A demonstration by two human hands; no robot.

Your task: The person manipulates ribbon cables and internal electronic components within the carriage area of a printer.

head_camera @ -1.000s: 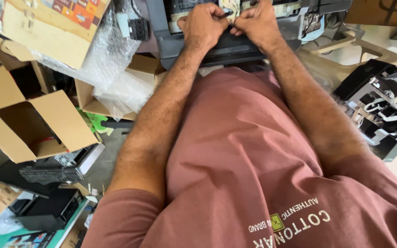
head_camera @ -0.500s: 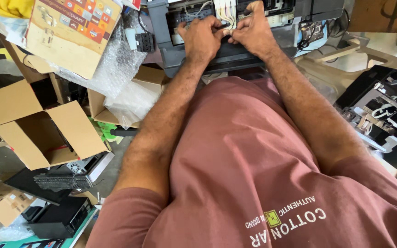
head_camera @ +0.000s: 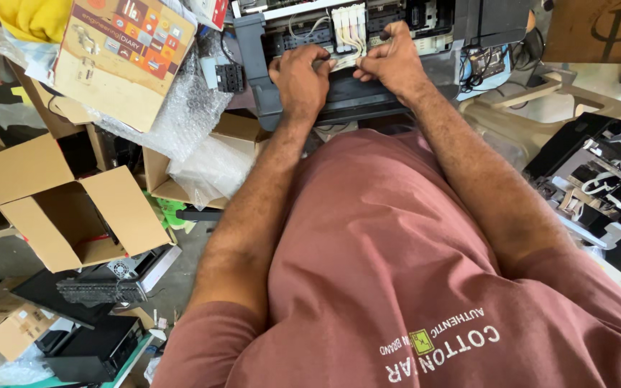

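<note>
An open brown carton (head_camera: 73, 208) gapes on the floor to my left, above it a flat tan box (head_camera: 120, 61) with small coloured squares on its face, lying on bubble wrap (head_camera: 181, 115). Straight ahead sits the opened grey printer (head_camera: 368, 50). My left hand (head_camera: 300, 75) and right hand (head_camera: 393, 61) press side by side on its front edge, fingers curled around the white tube bundle (head_camera: 350, 36) between them
</note>
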